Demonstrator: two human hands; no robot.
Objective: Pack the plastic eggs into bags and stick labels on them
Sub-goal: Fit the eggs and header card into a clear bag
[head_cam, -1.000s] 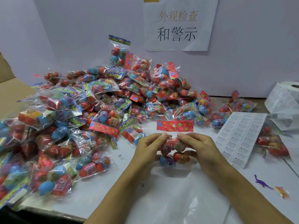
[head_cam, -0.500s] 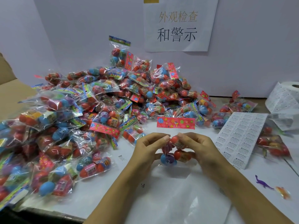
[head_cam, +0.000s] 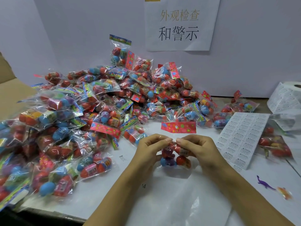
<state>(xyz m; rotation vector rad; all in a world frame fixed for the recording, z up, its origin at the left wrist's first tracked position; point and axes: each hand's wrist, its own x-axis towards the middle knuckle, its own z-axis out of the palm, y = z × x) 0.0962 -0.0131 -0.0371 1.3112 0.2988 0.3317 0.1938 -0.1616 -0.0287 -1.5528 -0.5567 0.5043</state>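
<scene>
**Inspector:** Which step is in hand?

**Assessor:** Closing, by my judgement. One clear bag of plastic eggs (head_cam: 174, 158) is held just above the white table (head_cam: 104, 190), in front of the person. The eggs are already inside: a blue one and red ones show through the film. No label is visible on it.

**Inspector:** The grip?

**Assessor:** Both hands are engaged. The left hand (head_cam: 150, 150) and the right hand (head_cam: 197, 148) each pinch the film at the bag's neck between thumb and forefinger, fingertips almost meeting over the eggs. The remaining fingers curl around the bag's sides. Both forearms come in from the bottom of the frame and converge on the bag.

**Inspector:** What does the next move call for?

**Assessor:** Probably the red flowered header card (head_cam: 178, 127), which stands above the fingers; whether it is already attached I cannot tell. Then a label from the label sheet (head_cam: 241, 136) lying near the right hand.

**Inspector:** Finished stock?

**Assessor:** The pile of packed bags (head_cam: 101, 103) lies heaped to the left and behind.
</scene>
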